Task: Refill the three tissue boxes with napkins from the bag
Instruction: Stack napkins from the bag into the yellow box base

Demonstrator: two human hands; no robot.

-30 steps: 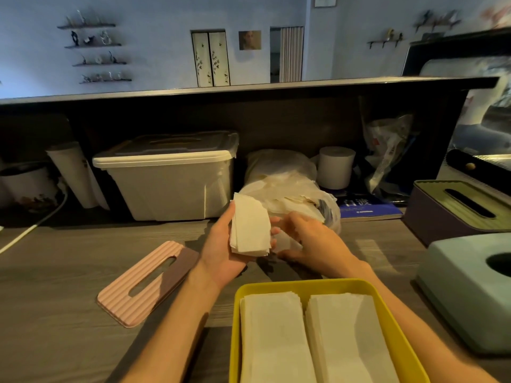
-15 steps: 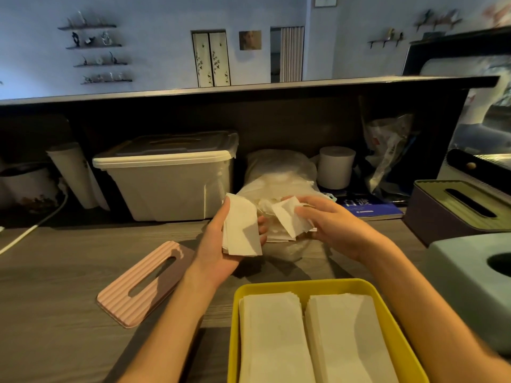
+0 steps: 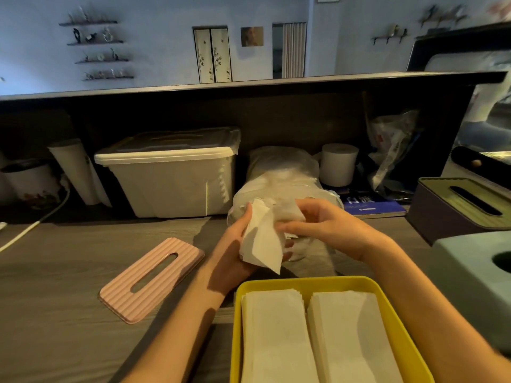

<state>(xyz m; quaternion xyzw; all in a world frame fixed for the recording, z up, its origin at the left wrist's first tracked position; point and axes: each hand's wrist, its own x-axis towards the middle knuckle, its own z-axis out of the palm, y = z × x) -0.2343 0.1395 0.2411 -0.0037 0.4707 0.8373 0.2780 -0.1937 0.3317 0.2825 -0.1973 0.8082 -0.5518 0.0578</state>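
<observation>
A yellow tissue box (image 3: 387,302) stands open at the front, with two stacks of white napkins (image 3: 279,338) side by side inside. Its pink ribbed lid (image 3: 152,277) lies to the left on the counter. Behind the box is the clear plastic bag of napkins (image 3: 279,186). My left hand (image 3: 235,252) holds a small stack of napkins (image 3: 262,241) in front of the bag. My right hand (image 3: 326,225) is at the bag's mouth, fingers curled and pressing a napkin against that stack. A purple box with an olive lid (image 3: 453,208) and a light blue box (image 3: 470,275) stand at the right.
A white lidded storage bin (image 3: 171,175) sits behind at the left, next to a rolled paper (image 3: 77,170) and a white cable (image 3: 33,228). A paper roll (image 3: 338,164), a blue booklet (image 3: 370,205) and a crinkled plastic bag (image 3: 392,150) stand behind at the right under a dark shelf.
My right hand drew a napkin out of the bag and brought it left onto the stack in my left hand. The left hand tilted the stack slightly.
</observation>
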